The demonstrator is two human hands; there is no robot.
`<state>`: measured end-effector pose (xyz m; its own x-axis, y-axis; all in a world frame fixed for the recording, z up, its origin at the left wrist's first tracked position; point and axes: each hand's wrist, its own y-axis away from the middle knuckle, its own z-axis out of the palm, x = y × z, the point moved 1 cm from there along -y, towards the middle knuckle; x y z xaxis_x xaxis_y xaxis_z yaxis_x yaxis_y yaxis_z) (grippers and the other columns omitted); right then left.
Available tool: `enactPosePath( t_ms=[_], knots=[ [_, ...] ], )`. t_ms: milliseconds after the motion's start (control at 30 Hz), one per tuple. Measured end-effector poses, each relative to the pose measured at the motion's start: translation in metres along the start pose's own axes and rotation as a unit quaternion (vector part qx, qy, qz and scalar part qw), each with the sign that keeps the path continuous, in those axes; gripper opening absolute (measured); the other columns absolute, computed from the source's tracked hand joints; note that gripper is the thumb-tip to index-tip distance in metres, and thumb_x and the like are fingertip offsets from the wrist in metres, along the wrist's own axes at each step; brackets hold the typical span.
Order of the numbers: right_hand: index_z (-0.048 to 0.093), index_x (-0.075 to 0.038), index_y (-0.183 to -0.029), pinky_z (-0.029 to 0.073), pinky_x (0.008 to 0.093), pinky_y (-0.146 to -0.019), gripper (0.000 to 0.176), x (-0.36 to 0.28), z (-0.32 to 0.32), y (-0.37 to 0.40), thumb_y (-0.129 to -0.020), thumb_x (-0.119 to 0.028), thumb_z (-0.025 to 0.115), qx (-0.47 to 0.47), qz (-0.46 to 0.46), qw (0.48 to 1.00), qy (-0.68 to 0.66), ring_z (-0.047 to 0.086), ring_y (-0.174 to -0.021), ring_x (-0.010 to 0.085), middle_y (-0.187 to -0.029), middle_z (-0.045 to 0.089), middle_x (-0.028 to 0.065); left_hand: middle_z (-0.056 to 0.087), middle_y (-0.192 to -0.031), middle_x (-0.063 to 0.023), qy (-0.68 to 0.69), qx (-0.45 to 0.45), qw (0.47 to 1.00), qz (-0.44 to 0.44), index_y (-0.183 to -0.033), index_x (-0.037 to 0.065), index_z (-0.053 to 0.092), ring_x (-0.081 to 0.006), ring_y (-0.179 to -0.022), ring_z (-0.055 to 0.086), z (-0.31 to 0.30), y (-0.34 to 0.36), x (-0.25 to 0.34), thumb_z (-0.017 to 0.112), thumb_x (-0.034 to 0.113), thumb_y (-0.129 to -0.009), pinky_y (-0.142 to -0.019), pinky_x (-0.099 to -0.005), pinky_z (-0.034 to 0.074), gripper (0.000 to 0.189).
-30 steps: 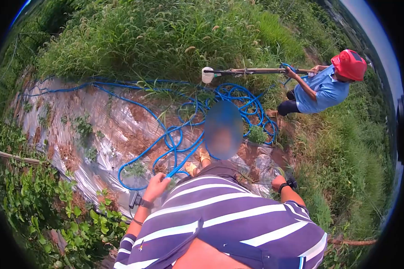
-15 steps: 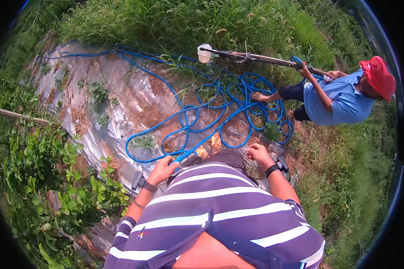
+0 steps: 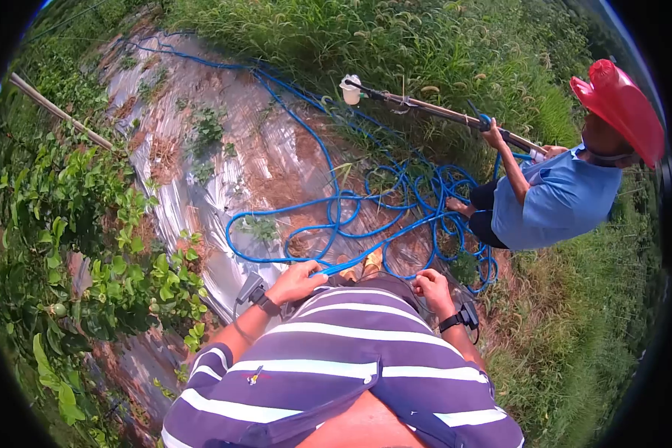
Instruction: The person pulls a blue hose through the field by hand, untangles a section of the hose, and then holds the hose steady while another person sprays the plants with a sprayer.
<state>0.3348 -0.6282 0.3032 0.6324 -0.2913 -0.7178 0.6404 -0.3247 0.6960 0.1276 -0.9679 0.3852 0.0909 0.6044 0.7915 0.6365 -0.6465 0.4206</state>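
Note:
My left hand (image 3: 299,281) is closed around a blue hose (image 3: 343,266) in front of my waist. From this hand the hose runs forward and right into a tangle of loops on the ground. My right hand (image 3: 434,290) is at the right side of my waist, fingers curled in, and nothing shows in it. Both wrists wear a dark strap with a small device. A co-worker in a red hat and blue shirt stands at the right, both hands on a long pole (image 3: 455,116) with a white cup-like container (image 3: 350,89) at its far end.
Silvery plastic sheeting (image 3: 224,168) covers the ground ahead, with weeds growing through it. A leafy bush (image 3: 89,246) with round green fruit and a slanting pole (image 3: 60,110) stand at the left. Tall grass (image 3: 440,45) borders the far side and right.
My view has shifted, so the bush and sheeting sit further right. My left hand stays on the hose; the right remains curled near my waist. The co-worker appears closer to me, still holding the pole.

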Motion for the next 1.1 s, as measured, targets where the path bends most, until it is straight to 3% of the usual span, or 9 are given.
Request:
enactPosePath(
  t_ms=[133,267,400,533,600,733,900,1000,1100],
  knots=[
    [0.062,0.001,-0.106,0.053,0.0281,-0.062,0.019,-0.006,0.015,-0.005,-0.090,-0.008,0.058,-0.002,0.004,1.000,0.017,0.063,-0.067,0.0124,-0.081,0.067,0.0092,0.059,-0.070,-0.0003,0.065,-0.038,0.997,-0.025,-0.097,0.003,0.065,-0.0071,-0.062,0.054,-0.006,0.006,-0.002,0.067,0.033,-0.093,-0.054,-0.0272,0.042,0.031],
    [0.063,0.004,-0.109,0.054,0.0298,-0.062,0.023,-0.032,0.038,-0.013,-0.090,-0.010,0.061,-0.025,-0.052,0.995,0.083,0.066,-0.069,0.0152,-0.086,0.069,0.0118,0.066,-0.079,-0.0087,0.051,-0.013,0.999,0.003,-0.099,0.001,0.066,-0.0162,-0.074,0.062,-0.020,0.010,0.019,0.066,0.036,-0.093,-0.066,-0.0344,0.048,0.036],
    [0.063,0.001,-0.115,0.055,0.0339,-0.077,0.035,-0.077,0.078,-0.007,-0.083,-0.013,0.070,-0.080,-0.198,0.952,0.221,0.068,-0.086,0.0209,-0.097,0.070,0.0138,0.069,-0.085,-0.0113,0.068,-0.038,0.996,0.036,-0.104,0.002,0.067,-0.0199,-0.080,0.066,-0.028,0.008,0.034,0.064,0.034,-0.094,-0.071,-0.0366,0.050,0.034],
    [0.059,-0.005,-0.125,0.048,0.0438,-0.096,0.056,-0.134,0.129,0.011,-0.073,-0.018,0.077,-0.135,-0.438,0.818,0.348,0.057,-0.116,0.0356,-0.123,0.059,0.0179,0.069,-0.082,-0.0128,0.000,-0.040,0.996,0.078,-0.098,0.002,0.067,-0.0218,-0.076,0.067,-0.036,0.013,0.067,0.061,0.033,-0.094,-0.067,-0.0369,0.050,0.032],
    [0.059,-0.005,-0.127,0.046,0.0425,-0.100,0.058,-0.124,0.135,-0.005,-0.074,-0.019,0.078,-0.185,-0.417,0.793,0.403,0.059,-0.115,0.0348,-0.120,0.062,0.0168,0.068,-0.077,-0.0115,0.069,-0.058,0.990,0.109,-0.092,0.002,0.065,-0.0226,-0.069,0.066,-0.040,0.015,0.076,0.060,0.031,-0.095,-0.062,-0.0352,0.049,0.029],
    [0.069,-0.003,-0.110,0.052,0.0389,-0.085,0.038,-0.109,0.131,-0.037,-0.077,-0.020,0.078,-0.227,-0.300,0.814,0.443,0.068,-0.097,0.0333,-0.100,0.071,0.0158,0.062,-0.067,-0.0104,-0.009,-0.038,0.989,0.143,-0.091,0.003,0.063,-0.0215,-0.060,0.060,-0.062,0.021,0.089,0.060,0.031,-0.096,-0.057,-0.0370,0.045,0.028],
    [0.072,0.000,-0.097,0.049,0.0352,-0.064,0.027,-0.160,0.129,-0.024,-0.078,-0.019,0.078,-0.244,-0.278,0.862,0.346,0.061,-0.067,0.0192,-0.077,0.067,0.0146,0.063,-0.084,-0.0140,0.024,-0.022,0.994,0.104,-0.106,0.002,0.064,-0.0214,-0.078,0.060,-0.069,0.026,0.051,0.066,0.033,-0.092,-0.067,-0.0362,0.044,0.034],
    [0.071,0.001,-0.087,0.047,0.0359,-0.059,0.023,-0.202,0.125,-0.024,-0.077,-0.019,0.078,-0.227,-0.311,0.834,0.396,0.058,-0.060,0.0199,-0.067,0.063,0.0138,0.061,-0.082,-0.0161,0.002,0.012,0.998,0.064,-0.095,0.002,0.064,-0.0266,-0.074,0.060,-0.072,0.032,0.053,0.069,0.039,-0.088,-0.066,-0.0402,0.044,0.038],
    [0.064,0.000,-0.072,0.044,0.0356,-0.053,0.027,-0.245,0.110,-0.029,-0.074,-0.021,0.081,-0.210,-0.402,0.779,0.434,0.054,-0.055,0.0174,-0.061,0.058,0.0133,0.062,-0.085,-0.0124,0.021,0.031,0.999,0.035,-0.104,0.001,0.063,-0.0215,-0.075,0.058,-0.068,0.021,0.028,0.071,0.034,-0.088,-0.067,-0.0364,0.044,0.038]
  ],
)
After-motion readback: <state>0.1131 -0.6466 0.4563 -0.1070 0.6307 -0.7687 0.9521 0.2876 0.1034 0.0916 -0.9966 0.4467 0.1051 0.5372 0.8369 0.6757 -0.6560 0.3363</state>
